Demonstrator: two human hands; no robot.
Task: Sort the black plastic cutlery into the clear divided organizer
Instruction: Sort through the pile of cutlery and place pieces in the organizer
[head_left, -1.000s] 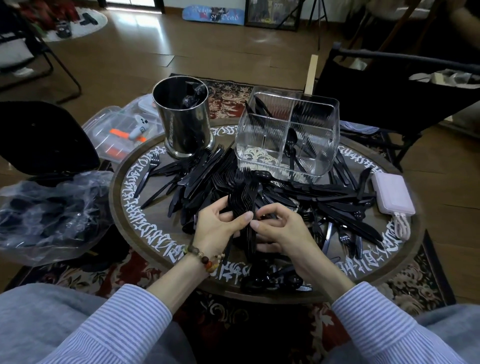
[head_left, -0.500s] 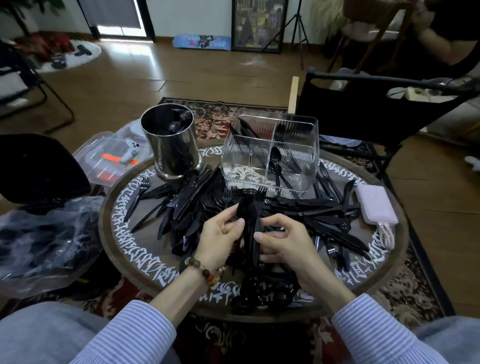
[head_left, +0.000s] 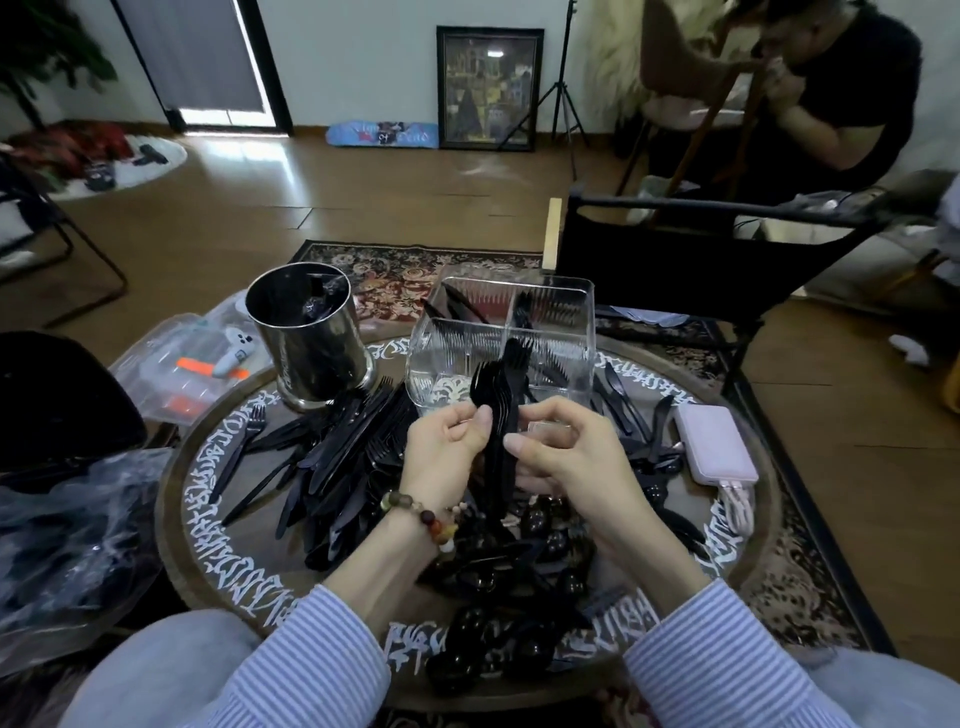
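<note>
Both hands up over the round brown table with white lettering (head_left: 218, 499). The left hand (head_left: 447, 449) and the right hand (head_left: 563, 457) pinch a stacked bundle of black plastic forks (head_left: 497, 410) between them, fingers and thumbs curled round the handles, tines up. Just beyond the grip stands the clear ribbed divided plastic organizer (head_left: 566, 312), a few black pieces already in its compartments. Below and either side of the grip, the loose heap of black plastic cutlery (head_left: 332, 467) spreads across the table. Off to the left of the grip, a shiny metal cylinder canister (head_left: 311, 343); to the right, a pale pink power bank (head_left: 714, 447).
</note>
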